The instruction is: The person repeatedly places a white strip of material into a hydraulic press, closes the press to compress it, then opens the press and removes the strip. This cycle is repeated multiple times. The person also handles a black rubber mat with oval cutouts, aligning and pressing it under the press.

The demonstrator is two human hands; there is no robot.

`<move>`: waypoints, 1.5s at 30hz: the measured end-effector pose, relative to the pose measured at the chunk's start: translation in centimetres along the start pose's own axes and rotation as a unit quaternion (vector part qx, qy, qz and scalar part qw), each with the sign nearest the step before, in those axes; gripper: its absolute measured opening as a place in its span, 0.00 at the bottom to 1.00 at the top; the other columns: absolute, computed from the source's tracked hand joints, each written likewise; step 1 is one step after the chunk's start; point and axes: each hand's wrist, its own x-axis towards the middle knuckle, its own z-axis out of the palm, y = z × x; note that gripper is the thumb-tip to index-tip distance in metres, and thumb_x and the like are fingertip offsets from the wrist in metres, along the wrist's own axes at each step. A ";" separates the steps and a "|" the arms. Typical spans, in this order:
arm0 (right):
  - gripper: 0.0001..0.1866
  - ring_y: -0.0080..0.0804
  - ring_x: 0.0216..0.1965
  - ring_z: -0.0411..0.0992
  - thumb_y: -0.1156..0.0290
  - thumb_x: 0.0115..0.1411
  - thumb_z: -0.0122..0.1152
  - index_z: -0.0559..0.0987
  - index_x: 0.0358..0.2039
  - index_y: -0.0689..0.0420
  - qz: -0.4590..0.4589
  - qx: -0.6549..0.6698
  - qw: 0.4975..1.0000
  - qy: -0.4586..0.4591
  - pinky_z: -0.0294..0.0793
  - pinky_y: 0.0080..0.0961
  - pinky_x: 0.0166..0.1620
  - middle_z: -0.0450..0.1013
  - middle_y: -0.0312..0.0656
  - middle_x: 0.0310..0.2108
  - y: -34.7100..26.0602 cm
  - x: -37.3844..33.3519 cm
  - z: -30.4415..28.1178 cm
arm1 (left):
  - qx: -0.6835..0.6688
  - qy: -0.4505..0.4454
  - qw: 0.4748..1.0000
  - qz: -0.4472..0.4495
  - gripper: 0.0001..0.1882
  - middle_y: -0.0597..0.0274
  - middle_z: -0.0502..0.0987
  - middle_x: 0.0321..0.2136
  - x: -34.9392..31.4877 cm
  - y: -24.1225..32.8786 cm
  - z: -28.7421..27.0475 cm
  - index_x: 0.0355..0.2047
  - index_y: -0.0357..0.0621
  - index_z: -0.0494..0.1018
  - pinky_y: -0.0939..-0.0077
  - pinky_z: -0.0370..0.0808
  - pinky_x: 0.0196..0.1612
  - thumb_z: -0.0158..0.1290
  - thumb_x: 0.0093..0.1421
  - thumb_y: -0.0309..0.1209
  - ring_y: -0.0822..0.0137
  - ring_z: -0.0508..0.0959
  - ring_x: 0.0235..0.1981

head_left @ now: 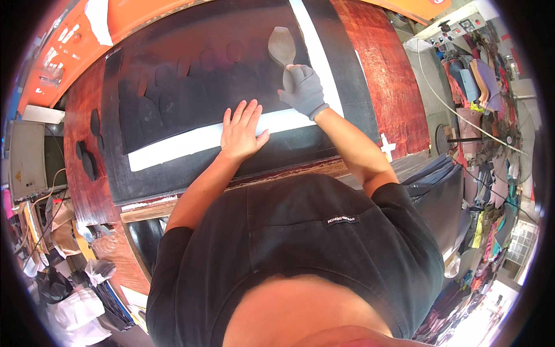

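Note:
My right hand (pixel 303 92), in a grey glove with bare fingertips, is closed over the narrow waist of a sole-shaped cutting die (pixel 281 47). The die is dull grey-brown and lies near the right edge of a black sheet (pixel 191 110); my fingers hide part of its lower end. My left hand (pixel 240 132) is bare and lies flat, fingers spread, across the sheet's near edge and a white strip (pixel 179 149). Several sole-shaped outlines show in the sheet, left of the die.
Around the sheet is a black pad (pixel 133 179) on a reddish-brown board (pixel 378 75). Loose black sole-shaped pieces (pixel 88 162) lie at its left. An orange machine body (pixel 139 20) spans the far side. Coloured sheets (pixel 485 81) are stacked at the right, near a fan (pixel 445 139).

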 end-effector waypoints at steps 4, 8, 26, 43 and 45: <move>0.32 0.49 0.43 0.68 0.63 0.38 0.70 0.69 0.45 0.55 0.007 0.033 0.998 0.043 0.69 0.37 0.46 0.69 0.47 0.41 1.3 0.4 -0.4 | 0.001 0.011 1.000 0.008 0.32 0.58 0.63 0.59 0.1 0.1 0.1 0.54 0.43 0.67 0.45 0.53 0.61 0.55 0.51 0.46 0.56 0.61 0.61; 0.32 0.48 0.42 0.68 0.62 0.37 0.71 0.69 0.44 0.55 0.019 0.041 0.998 0.046 0.69 0.37 0.46 0.70 0.46 0.40 1.8 -0.4 -0.6 | 0.002 0.009 1.000 0.012 0.32 0.58 0.63 0.59 0.0 0.0 -0.1 0.54 0.43 0.67 0.46 0.53 0.61 0.56 0.50 0.45 0.56 0.61 0.61; 0.32 0.47 0.44 0.68 0.58 0.44 0.70 0.68 0.46 0.58 0.075 0.109 0.988 0.076 0.68 0.36 0.47 0.68 0.50 0.42 2.2 -2.1 -0.7 | -0.015 0.051 0.995 0.079 0.31 0.54 0.64 0.57 -0.3 -0.8 -0.5 0.53 0.42 0.67 0.43 0.54 0.59 0.57 0.49 0.41 0.54 0.61 0.60; 0.05 0.42 0.19 0.67 0.74 0.42 0.59 0.71 0.19 0.52 0.070 -0.061 0.983 0.161 0.65 0.35 0.24 0.66 0.40 0.18 -5.2 -17.2 -4.5 | 0.039 0.118 0.973 0.193 0.23 0.58 0.71 0.50 0.7 -2.4 1.5 0.45 0.44 0.72 0.48 0.64 0.51 0.56 0.48 0.38 0.56 0.69 0.52; 0.05 0.42 0.19 0.67 0.74 0.41 0.59 0.71 0.18 0.53 0.053 -0.041 0.981 0.182 0.64 0.36 0.23 0.66 0.40 0.18 -5.0 -17.0 -4.6 | 0.049 0.119 0.972 0.199 0.23 0.58 0.71 0.50 1.0 -2.3 1.5 0.45 0.44 0.72 0.48 0.64 0.51 0.56 0.48 0.38 0.56 0.69 0.52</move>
